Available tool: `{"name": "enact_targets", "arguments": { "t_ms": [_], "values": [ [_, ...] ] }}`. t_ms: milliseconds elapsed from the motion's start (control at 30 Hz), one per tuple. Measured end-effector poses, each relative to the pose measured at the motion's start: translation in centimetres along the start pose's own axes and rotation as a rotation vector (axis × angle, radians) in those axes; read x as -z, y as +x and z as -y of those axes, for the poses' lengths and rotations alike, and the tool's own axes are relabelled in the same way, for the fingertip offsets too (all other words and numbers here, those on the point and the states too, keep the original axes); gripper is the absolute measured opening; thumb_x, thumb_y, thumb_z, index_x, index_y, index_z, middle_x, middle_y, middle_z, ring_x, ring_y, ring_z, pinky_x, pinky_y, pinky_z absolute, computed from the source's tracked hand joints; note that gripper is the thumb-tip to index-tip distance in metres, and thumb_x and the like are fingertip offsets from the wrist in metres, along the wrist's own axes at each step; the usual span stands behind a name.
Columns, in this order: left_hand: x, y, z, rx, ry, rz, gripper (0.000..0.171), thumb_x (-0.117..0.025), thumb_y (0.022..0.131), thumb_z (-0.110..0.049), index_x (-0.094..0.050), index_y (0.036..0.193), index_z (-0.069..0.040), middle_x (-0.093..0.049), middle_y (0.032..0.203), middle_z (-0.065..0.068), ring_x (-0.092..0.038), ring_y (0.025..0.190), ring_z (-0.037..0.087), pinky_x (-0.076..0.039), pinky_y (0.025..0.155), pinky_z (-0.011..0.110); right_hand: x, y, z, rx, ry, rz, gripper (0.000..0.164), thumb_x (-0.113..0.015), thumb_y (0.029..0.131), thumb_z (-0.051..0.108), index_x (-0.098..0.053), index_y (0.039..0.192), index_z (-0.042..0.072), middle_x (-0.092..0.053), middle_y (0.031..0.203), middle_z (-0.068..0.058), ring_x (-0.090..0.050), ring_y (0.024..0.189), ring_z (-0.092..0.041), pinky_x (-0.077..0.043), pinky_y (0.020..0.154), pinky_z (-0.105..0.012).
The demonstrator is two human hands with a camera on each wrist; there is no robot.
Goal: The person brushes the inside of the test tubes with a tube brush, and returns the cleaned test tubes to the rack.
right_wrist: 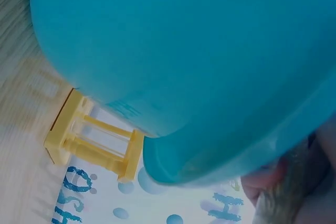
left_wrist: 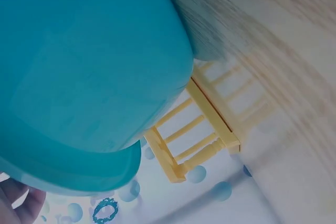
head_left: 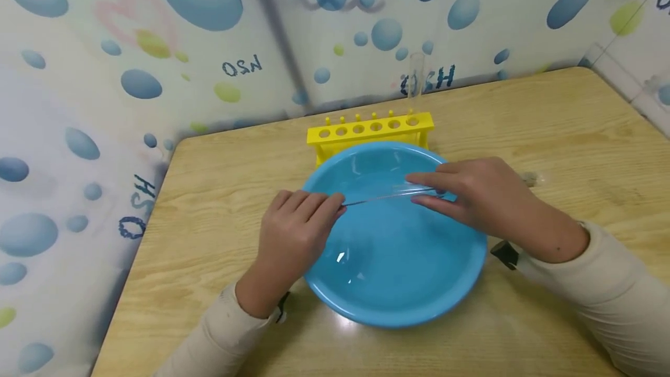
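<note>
Over the blue basin (head_left: 395, 301), my left hand (head_left: 295, 228) grips the thin twisted-wire handle of a test tube brush (head_left: 371, 199). The wire runs right into a clear glass test tube (head_left: 404, 190), which my right hand (head_left: 484, 194) holds from above between thumb and fingers. Pale bristles show at the tube's far end, beyond the right hand. In the right wrist view the bristly brush head (right_wrist: 281, 200) appears beside the fingers, past the basin's rim. Only a few left fingertips (left_wrist: 23, 205) show in the left wrist view.
Behind the basin stands a yellow test tube rack (head_left: 369, 128) with a row of holes and short pegs. One clear test tube (head_left: 416, 80) stands upright at its right end. Bubble-patterned wall covering (head_left: 387, 34) rises behind the wooden table (head_left: 209, 191).
</note>
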State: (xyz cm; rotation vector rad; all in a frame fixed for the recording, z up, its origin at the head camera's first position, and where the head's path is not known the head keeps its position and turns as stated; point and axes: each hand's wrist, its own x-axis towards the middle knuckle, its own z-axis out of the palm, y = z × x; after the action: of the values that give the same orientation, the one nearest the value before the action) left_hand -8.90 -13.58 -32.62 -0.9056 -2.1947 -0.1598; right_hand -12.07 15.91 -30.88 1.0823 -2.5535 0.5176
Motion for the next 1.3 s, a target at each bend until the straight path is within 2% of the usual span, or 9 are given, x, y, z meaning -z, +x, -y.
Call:
{"name": "enact_targets", "arguments": {
  "t_ms": [200,367,467,600,867,1000,1100,1200,1300],
  "values": [
    [0.0,-0.3,0.3,0.016,-0.057,0.046,0.023,-0.081,0.085,-0.025,-0.075,0.100,-0.009,-0.076,0.085,0.004,-0.069,0.075,0.021,-0.054,0.066,0.034,0.1,0.0,0.1,-0.002,-0.026,0.006,0.041,-0.087,0.078,0.028,-0.076,0.116,0.018,-0.074,0.077,0.001,-0.064,0.060,-0.009,-0.042,0.050,-0.018],
    [-0.1,-0.3,0.9,0.080,-0.263,0.073,0.015,-0.074,0.091,-0.022,-0.075,0.094,-0.008,-0.074,0.083,0.004,-0.067,0.076,0.019,-0.053,0.068,0.035,-0.1,0.0,0.0,0.063,-0.045,-0.065,0.045,-0.090,0.073,0.026,-0.076,0.115,0.019,-0.068,0.068,0.002,-0.054,0.055,-0.006,-0.038,0.047,-0.018],
    [0.0,-0.5,1.3,0.132,-0.409,0.078,0.024,-0.063,0.099,-0.026,-0.074,0.088,-0.009,-0.070,0.079,0.001,-0.064,0.074,0.016,-0.051,0.068,0.034,-0.4,-0.1,-0.1,0.116,-0.032,-0.104,0.036,-0.075,0.089,0.043,-0.076,0.115,0.018,-0.064,0.065,0.003,-0.050,0.054,-0.006,-0.037,0.047,-0.019],
    [0.2,-0.3,1.6,0.186,-0.562,0.101,0.038,-0.052,0.105,-0.034,-0.069,0.080,-0.011,-0.065,0.073,-0.002,-0.058,0.071,0.012,-0.047,0.069,0.032,-0.6,-0.1,-0.1,0.142,-0.035,-0.143,0.061,-0.033,0.102,0.058,-0.077,0.113,0.017,-0.063,0.064,0.003,-0.048,0.053,-0.006,-0.037,0.046,-0.019],
    [0.7,-0.2,1.9,0.399,-1.005,0.217,0.031,-0.053,0.105,-0.022,-0.064,0.080,-0.007,-0.061,0.076,0.003,-0.055,0.077,0.014,-0.052,0.072,0.028,-0.1,0.0,0.1,0.147,-0.044,-0.179,0.062,-0.032,0.103,0.060,-0.076,0.115,0.017,-0.061,0.063,0.002,-0.048,0.053,-0.007,-0.037,0.046,-0.019],
    [0.5,-0.1,1.9,0.335,-0.893,0.209,0.016,-0.060,0.100,-0.011,-0.068,0.086,-0.008,-0.066,0.080,0.002,-0.060,0.081,0.013,-0.052,0.076,0.029,0.5,-0.1,0.1,0.133,-0.033,-0.151,0.061,-0.035,0.101,0.059,-0.075,0.118,0.016,-0.068,0.069,0.001,-0.057,0.055,-0.009,-0.043,0.047,-0.019],
    [0.4,-0.2,2.0,0.195,-0.668,0.156,0.002,-0.071,0.092,-0.007,-0.072,0.093,-0.008,-0.072,0.084,0.001,-0.064,0.082,0.014,-0.052,0.075,0.031,0.5,-0.1,0.1,0.109,0.003,-0.087,0.043,-0.061,0.096,0.050,-0.075,0.118,0.016,-0.074,0.077,0.001,-0.065,0.060,-0.009,-0.048,0.050,-0.020],
    [0.6,-0.1,2.3,0.077,-0.510,0.123,0.011,-0.077,0.086,-0.008,-0.074,0.096,-0.008,-0.075,0.087,0.002,-0.067,0.081,0.016,-0.054,0.073,0.033,0.4,-0.2,0.2,0.101,0.048,-0.029,0.039,-0.081,0.084,0.035,-0.075,0.118,0.016,-0.077,0.086,0.000,-0.070,0.065,-0.010,-0.053,0.054,-0.020],
    [1.0,0.0,2.4,0.041,-0.495,0.151,0.011,-0.077,0.086,-0.009,-0.073,0.096,-0.008,-0.074,0.086,0.002,-0.067,0.080,0.016,-0.056,0.073,0.032,0.3,-0.3,0.4,0.117,0.078,0.001,0.039,-0.073,0.090,0.043,-0.075,0.117,0.016,-0.076,0.084,0.002,-0.067,0.062,-0.007,-0.051,0.054,-0.016]
  ]
}}
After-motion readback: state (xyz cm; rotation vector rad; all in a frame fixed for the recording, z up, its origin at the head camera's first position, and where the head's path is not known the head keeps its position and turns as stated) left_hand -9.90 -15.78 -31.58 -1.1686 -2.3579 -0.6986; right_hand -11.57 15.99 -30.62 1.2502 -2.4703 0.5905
